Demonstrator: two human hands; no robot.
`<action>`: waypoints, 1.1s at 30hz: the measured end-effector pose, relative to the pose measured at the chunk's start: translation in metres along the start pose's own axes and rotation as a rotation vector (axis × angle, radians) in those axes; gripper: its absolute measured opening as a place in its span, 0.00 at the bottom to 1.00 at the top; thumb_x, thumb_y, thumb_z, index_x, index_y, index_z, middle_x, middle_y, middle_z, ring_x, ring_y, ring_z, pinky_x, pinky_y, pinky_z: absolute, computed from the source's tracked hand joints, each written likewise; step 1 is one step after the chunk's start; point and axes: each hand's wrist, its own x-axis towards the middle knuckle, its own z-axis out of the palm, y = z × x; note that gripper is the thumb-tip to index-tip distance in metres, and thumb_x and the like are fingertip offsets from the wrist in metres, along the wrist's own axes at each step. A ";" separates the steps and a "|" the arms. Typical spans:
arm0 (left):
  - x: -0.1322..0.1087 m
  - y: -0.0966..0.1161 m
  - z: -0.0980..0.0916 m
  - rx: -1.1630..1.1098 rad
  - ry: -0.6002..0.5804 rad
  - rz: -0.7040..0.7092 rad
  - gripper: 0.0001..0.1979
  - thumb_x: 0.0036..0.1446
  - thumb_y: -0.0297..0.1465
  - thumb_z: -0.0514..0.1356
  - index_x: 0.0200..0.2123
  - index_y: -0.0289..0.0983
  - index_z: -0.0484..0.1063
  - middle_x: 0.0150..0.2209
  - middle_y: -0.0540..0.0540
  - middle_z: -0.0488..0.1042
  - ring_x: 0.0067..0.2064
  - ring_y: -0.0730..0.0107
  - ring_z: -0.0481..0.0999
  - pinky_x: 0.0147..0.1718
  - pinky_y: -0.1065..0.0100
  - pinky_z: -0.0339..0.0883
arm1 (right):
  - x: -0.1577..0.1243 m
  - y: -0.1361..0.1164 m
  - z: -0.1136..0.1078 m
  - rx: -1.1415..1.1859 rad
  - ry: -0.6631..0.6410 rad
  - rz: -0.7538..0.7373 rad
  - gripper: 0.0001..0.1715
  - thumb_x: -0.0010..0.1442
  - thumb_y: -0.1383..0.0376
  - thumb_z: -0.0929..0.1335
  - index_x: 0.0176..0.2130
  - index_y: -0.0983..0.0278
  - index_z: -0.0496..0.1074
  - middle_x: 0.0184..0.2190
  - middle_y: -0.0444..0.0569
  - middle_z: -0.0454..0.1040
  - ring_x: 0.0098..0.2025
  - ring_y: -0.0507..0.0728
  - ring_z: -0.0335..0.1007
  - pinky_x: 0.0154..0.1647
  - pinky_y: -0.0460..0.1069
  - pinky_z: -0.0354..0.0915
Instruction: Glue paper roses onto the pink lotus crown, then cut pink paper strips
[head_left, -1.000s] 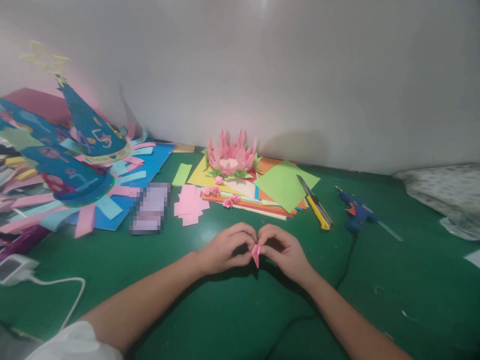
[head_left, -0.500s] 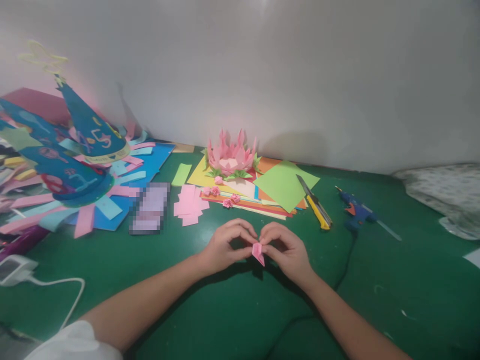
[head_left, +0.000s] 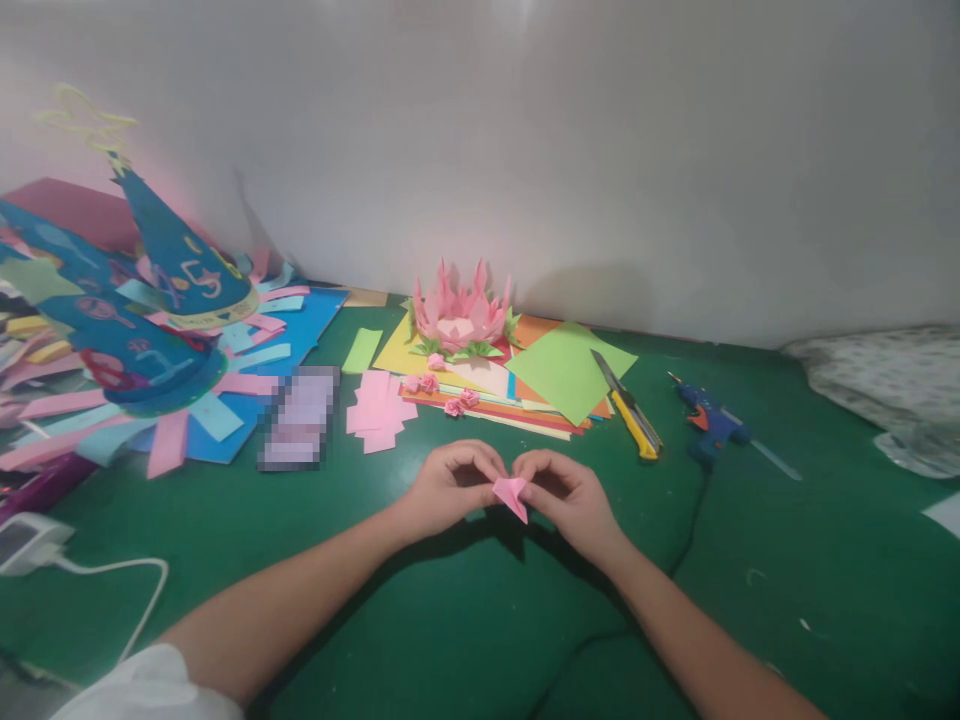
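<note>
A small folded piece of pink paper (head_left: pixel 512 494) is pinched between both hands, its point hanging down over the green table. My left hand (head_left: pixel 452 490) grips its left side with thumb and fingertips. On its right side, my right hand (head_left: pixel 564 497) holds it the same way. Past my hands lie several small pink paper flowers (head_left: pixel 455 407) and an overlapping pile of pink paper pieces (head_left: pixel 379 408). Behind them a large pink paper lotus (head_left: pixel 461 315) with green leaves rests on coloured sheets.
A yellow utility knife (head_left: pixel 637 425) lies partly on a green sheet (head_left: pixel 574 370). Right of it is a blue glue gun (head_left: pixel 712 425) with a dark cord. At left are a blurred phone (head_left: pixel 300 418), blue cone hats (head_left: pixel 184 255) and a white cable (head_left: pixel 161 575).
The folded pink paper has turned and spread wider between my fingers. Both hands have shifted slightly while keeping their pinch on it.
</note>
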 end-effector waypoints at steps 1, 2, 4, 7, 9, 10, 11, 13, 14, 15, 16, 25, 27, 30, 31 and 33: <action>0.001 -0.001 0.000 -0.062 -0.001 -0.071 0.14 0.42 0.35 0.70 0.24 0.32 0.71 0.29 0.46 0.73 0.29 0.75 0.72 0.28 0.71 0.67 | 0.001 0.000 0.000 0.036 -0.008 0.070 0.10 0.51 0.60 0.73 0.28 0.63 0.71 0.28 0.44 0.71 0.30 0.51 0.67 0.33 0.47 0.65; 0.001 -0.001 0.001 -0.108 -0.002 -0.147 0.15 0.41 0.36 0.70 0.24 0.31 0.70 0.27 0.47 0.73 0.27 0.76 0.72 0.26 0.72 0.66 | 0.002 0.000 -0.001 0.068 -0.019 0.140 0.11 0.49 0.59 0.73 0.29 0.63 0.71 0.27 0.44 0.71 0.29 0.51 0.67 0.33 0.47 0.64; 0.002 -0.001 0.001 -0.150 0.012 -0.291 0.16 0.40 0.36 0.71 0.25 0.31 0.70 0.24 0.48 0.74 0.24 0.77 0.71 0.24 0.74 0.63 | 0.004 0.002 -0.002 0.117 -0.039 0.254 0.13 0.48 0.58 0.74 0.30 0.64 0.72 0.25 0.43 0.72 0.28 0.51 0.67 0.32 0.47 0.64; 0.004 0.001 0.002 -0.153 0.046 -0.421 0.16 0.39 0.34 0.71 0.26 0.32 0.69 0.22 0.49 0.75 0.23 0.77 0.71 0.23 0.75 0.62 | 0.006 0.005 -0.003 0.151 -0.049 0.330 0.14 0.46 0.58 0.75 0.30 0.65 0.73 0.24 0.43 0.73 0.28 0.51 0.68 0.33 0.47 0.63; 0.004 0.003 0.002 -0.167 0.047 -0.456 0.17 0.37 0.33 0.72 0.25 0.32 0.69 0.22 0.49 0.75 0.23 0.76 0.72 0.24 0.74 0.63 | 0.006 0.006 -0.002 0.145 -0.047 0.336 0.15 0.45 0.58 0.75 0.30 0.65 0.73 0.25 0.43 0.73 0.29 0.51 0.68 0.34 0.48 0.63; 0.004 0.004 0.002 -0.174 0.045 -0.466 0.17 0.36 0.33 0.72 0.25 0.32 0.69 0.22 0.49 0.75 0.24 0.76 0.72 0.25 0.73 0.64 | 0.006 0.006 -0.002 0.134 -0.046 0.335 0.15 0.45 0.58 0.75 0.30 0.65 0.73 0.25 0.43 0.73 0.29 0.51 0.68 0.35 0.48 0.63; 0.004 0.005 0.002 -0.179 0.044 -0.474 0.16 0.36 0.33 0.72 0.25 0.32 0.69 0.22 0.49 0.75 0.24 0.76 0.73 0.25 0.73 0.64 | 0.006 0.005 -0.002 0.122 -0.046 0.332 0.15 0.45 0.58 0.75 0.30 0.65 0.73 0.25 0.43 0.73 0.29 0.52 0.68 0.35 0.48 0.63; 0.004 0.006 0.001 -0.182 0.041 -0.484 0.16 0.37 0.32 0.72 0.26 0.32 0.70 0.23 0.49 0.76 0.24 0.76 0.73 0.26 0.73 0.64 | 0.005 0.005 -0.002 0.112 -0.043 0.327 0.15 0.46 0.57 0.75 0.29 0.64 0.72 0.25 0.43 0.72 0.29 0.51 0.67 0.35 0.48 0.62; 0.004 0.007 0.001 -0.182 0.036 -0.489 0.16 0.37 0.32 0.72 0.26 0.32 0.70 0.23 0.49 0.76 0.24 0.77 0.73 0.26 0.74 0.64 | 0.005 0.005 -0.002 0.125 -0.044 0.326 0.15 0.46 0.57 0.75 0.29 0.64 0.72 0.25 0.42 0.72 0.29 0.51 0.67 0.35 0.48 0.62; 0.004 0.007 0.001 -0.187 0.031 -0.494 0.16 0.37 0.33 0.72 0.27 0.32 0.70 0.24 0.48 0.76 0.24 0.77 0.72 0.26 0.74 0.64 | 0.005 0.005 -0.002 0.148 -0.047 0.325 0.15 0.46 0.57 0.75 0.29 0.64 0.72 0.26 0.42 0.72 0.30 0.51 0.67 0.35 0.48 0.62; 0.004 0.007 0.000 -0.196 0.026 -0.499 0.16 0.37 0.33 0.72 0.27 0.32 0.71 0.24 0.48 0.76 0.24 0.77 0.72 0.26 0.73 0.64 | 0.005 0.005 -0.002 0.177 -0.049 0.324 0.14 0.46 0.57 0.75 0.29 0.63 0.71 0.26 0.42 0.72 0.30 0.51 0.67 0.35 0.48 0.62; 0.001 0.004 0.001 -0.277 0.049 -0.496 0.15 0.39 0.35 0.71 0.25 0.32 0.72 0.27 0.48 0.75 0.27 0.76 0.72 0.29 0.72 0.64 | 0.004 0.005 -0.003 0.329 -0.045 0.364 0.14 0.46 0.57 0.75 0.29 0.62 0.72 0.25 0.42 0.69 0.28 0.50 0.64 0.32 0.46 0.60; 0.002 0.004 0.001 -0.286 0.060 -0.499 0.14 0.39 0.34 0.71 0.25 0.32 0.72 0.27 0.48 0.75 0.27 0.77 0.72 0.30 0.72 0.63 | 0.005 0.003 -0.002 0.340 -0.039 0.372 0.15 0.45 0.57 0.75 0.27 0.63 0.71 0.27 0.42 0.69 0.28 0.50 0.64 0.32 0.46 0.60; 0.002 0.005 0.001 -0.340 0.071 -0.498 0.13 0.41 0.33 0.71 0.25 0.32 0.71 0.28 0.49 0.74 0.28 0.76 0.72 0.32 0.72 0.64 | 0.005 0.002 -0.002 0.346 -0.042 0.363 0.16 0.45 0.58 0.75 0.25 0.64 0.68 0.27 0.42 0.71 0.27 0.49 0.62 0.31 0.46 0.59; 0.003 0.006 0.001 -0.356 0.069 -0.498 0.13 0.41 0.33 0.70 0.25 0.32 0.71 0.29 0.49 0.74 0.28 0.77 0.72 0.32 0.72 0.64 | 0.005 0.001 -0.002 0.341 -0.047 0.361 0.16 0.46 0.58 0.75 0.24 0.64 0.68 0.26 0.42 0.71 0.26 0.48 0.62 0.31 0.46 0.59; 0.003 0.007 0.000 -0.365 0.060 -0.502 0.14 0.43 0.33 0.70 0.26 0.32 0.70 0.28 0.49 0.73 0.28 0.78 0.71 0.32 0.73 0.63 | 0.005 0.002 -0.002 0.328 -0.052 0.367 0.16 0.46 0.58 0.75 0.24 0.64 0.68 0.23 0.42 0.70 0.25 0.48 0.60 0.30 0.45 0.58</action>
